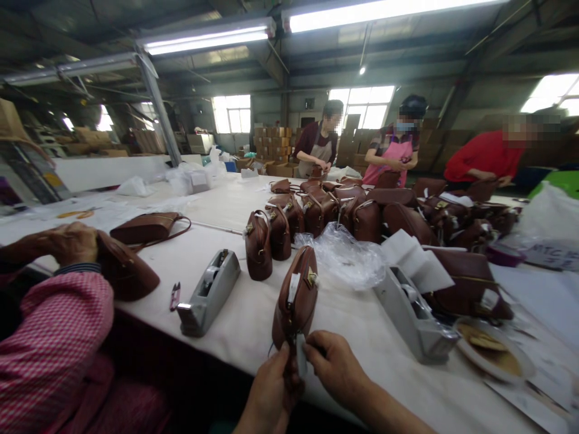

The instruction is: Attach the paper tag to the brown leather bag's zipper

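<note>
A brown leather handbag (296, 295) stands on the white table right before me, its narrow end towards me, with a brass-coloured clasp and a white wrap along its top. At that near end my left hand (271, 389) is closed, thumb and fingers pinching the bag's strap area. My right hand (337, 367) pinches a small pale strip (301, 355) against the same spot. What the strip is made of, I cannot tell. Grey tape dispensers stand on either side, one to the left (210, 295) and one to the right (414, 319).
Many brown handbags (278, 226) crowd the table (208, 232) beyond, beside crumpled clear plastic (346, 256). A bowl (493, 349) sits at the right. At the left, a co-worker's hand (76, 241) rests on another bag (126, 268). Several people stand across the table.
</note>
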`<state>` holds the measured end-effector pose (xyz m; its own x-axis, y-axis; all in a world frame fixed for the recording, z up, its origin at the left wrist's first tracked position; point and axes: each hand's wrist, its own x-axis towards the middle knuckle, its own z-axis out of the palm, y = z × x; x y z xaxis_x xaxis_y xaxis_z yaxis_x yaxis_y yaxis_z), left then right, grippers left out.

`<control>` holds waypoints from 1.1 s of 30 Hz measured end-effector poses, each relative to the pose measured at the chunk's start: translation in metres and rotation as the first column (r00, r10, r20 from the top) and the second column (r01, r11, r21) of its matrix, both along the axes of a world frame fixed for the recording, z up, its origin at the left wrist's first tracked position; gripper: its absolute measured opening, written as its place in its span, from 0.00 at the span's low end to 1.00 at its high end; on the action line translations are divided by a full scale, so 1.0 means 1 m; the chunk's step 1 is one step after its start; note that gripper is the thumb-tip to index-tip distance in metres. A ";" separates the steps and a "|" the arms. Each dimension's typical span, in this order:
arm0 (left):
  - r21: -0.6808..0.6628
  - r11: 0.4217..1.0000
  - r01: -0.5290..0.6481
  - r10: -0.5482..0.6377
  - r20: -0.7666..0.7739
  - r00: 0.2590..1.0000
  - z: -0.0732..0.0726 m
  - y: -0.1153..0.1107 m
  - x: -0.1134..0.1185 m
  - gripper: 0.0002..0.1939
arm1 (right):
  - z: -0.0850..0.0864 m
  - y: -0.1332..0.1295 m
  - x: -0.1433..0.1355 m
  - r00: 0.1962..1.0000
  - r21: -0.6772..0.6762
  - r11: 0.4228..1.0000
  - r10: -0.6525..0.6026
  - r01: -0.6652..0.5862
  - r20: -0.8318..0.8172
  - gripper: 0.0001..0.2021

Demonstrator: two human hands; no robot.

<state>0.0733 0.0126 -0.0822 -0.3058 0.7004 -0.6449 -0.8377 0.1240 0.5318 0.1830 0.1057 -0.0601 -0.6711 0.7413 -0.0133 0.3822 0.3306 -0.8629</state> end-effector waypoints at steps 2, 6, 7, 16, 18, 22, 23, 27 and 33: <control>-0.022 1.000 0.005 -0.002 0.100 0.995 0.001 0.002 0.002 0.15 | 0.003 0.000 0.003 1.000 0.030 0.999 -0.014 0.014 0.013 0.12; 0.019 1.000 -0.011 0.006 0.247 0.969 0.003 0.004 0.003 0.10 | 0.006 0.001 0.010 0.999 0.067 0.998 -0.026 0.024 0.032 0.12; 0.033 0.999 -0.032 0.022 0.267 0.964 0.004 0.005 0.003 0.09 | 0.005 0.001 0.011 0.999 0.066 0.997 -0.029 0.026 0.037 0.12; 0.073 0.992 -0.098 0.068 0.336 0.939 0.005 0.003 -0.003 0.04 | 0.001 -0.003 0.009 0.999 0.075 0.997 -0.012 0.009 0.046 0.11; 0.073 0.993 -0.089 0.059 0.342 0.938 0.007 0.001 -0.004 0.05 | 0.002 -0.005 0.008 0.999 0.075 0.997 -0.013 0.009 0.046 0.11; 0.106 0.993 -0.061 0.027 0.299 0.954 0.011 -0.005 -0.009 0.06 | 0.005 -0.009 0.005 0.997 0.071 0.997 -0.026 0.021 0.066 0.12; 0.098 0.994 -0.048 0.020 0.267 0.964 0.012 -0.006 -0.011 0.05 | 0.006 -0.009 0.004 0.997 0.060 0.998 -0.035 0.031 0.068 0.13; 0.012 1.000 0.012 -0.014 0.105 0.994 0.014 -0.010 -0.018 0.06 | 0.007 -0.009 0.001 0.996 -0.007 0.998 -0.064 0.065 0.067 0.12; 0.021 0.997 0.077 -0.078 0.032 0.996 0.014 -0.011 -0.024 0.10 | 0.005 -0.009 -0.003 0.996 -0.066 0.995 -0.071 0.075 0.059 0.12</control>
<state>0.0497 0.0011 -0.0685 -0.2289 0.7341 -0.6393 -0.8431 0.1787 0.5071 0.1797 0.0966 -0.0556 -0.6122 0.7842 -0.1017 0.4520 0.2416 -0.8587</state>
